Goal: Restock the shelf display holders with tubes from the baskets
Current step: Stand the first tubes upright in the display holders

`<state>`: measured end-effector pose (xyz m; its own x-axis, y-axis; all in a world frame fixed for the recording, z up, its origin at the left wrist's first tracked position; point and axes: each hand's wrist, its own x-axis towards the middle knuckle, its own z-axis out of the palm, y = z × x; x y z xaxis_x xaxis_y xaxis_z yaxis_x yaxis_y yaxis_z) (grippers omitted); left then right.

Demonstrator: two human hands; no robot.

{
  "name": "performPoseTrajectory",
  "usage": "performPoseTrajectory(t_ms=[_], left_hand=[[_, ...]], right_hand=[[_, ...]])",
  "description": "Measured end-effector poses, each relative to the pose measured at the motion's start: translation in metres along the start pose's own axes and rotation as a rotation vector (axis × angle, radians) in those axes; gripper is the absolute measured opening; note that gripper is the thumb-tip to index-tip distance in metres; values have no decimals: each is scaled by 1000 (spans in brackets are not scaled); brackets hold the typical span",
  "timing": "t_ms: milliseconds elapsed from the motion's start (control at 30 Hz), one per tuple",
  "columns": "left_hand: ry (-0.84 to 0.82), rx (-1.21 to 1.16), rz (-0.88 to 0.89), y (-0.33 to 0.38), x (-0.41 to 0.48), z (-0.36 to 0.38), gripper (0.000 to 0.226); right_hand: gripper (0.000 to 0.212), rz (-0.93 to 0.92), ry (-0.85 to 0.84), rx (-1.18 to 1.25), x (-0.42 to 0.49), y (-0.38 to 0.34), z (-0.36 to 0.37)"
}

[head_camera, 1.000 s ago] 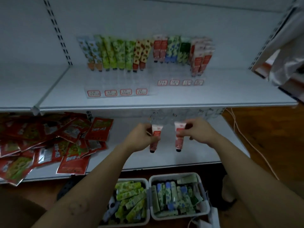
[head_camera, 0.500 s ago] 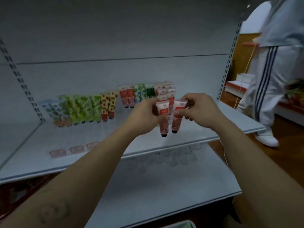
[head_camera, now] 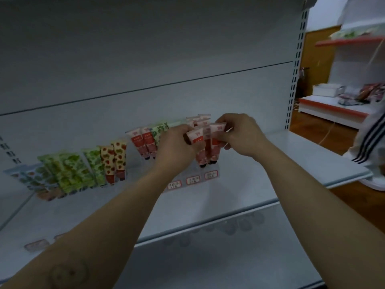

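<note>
Pink tubes (caps down) in left hand, right hand, at holder.

— Where could a hand pass on the shelf?

— Right of the hands the surface runs open to the slotted upright. The front strip is open too, apart from the price labels.

— What blocks?

— The tube row stands along the back panel. At its right end crowd the left hand, gripping a pink tube, and the right hand, pinching a second pink tube. A striped trouser leg stands past the shelf's right end.
</note>
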<state>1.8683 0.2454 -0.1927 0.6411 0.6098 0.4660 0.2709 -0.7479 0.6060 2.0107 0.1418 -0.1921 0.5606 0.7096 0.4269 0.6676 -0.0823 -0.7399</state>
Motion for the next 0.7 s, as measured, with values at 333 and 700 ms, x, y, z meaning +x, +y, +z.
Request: performPoseTrajectory(t_ms=[333, 700], left_hand=[[11, 52, 68, -5, -8, 12, 21], [40, -40, -62, -25, -14, 8, 10]], right_hand=[[18, -85, 45, -67, -18, 11, 16], [15, -126, 168, -322, -20, 20, 8]])
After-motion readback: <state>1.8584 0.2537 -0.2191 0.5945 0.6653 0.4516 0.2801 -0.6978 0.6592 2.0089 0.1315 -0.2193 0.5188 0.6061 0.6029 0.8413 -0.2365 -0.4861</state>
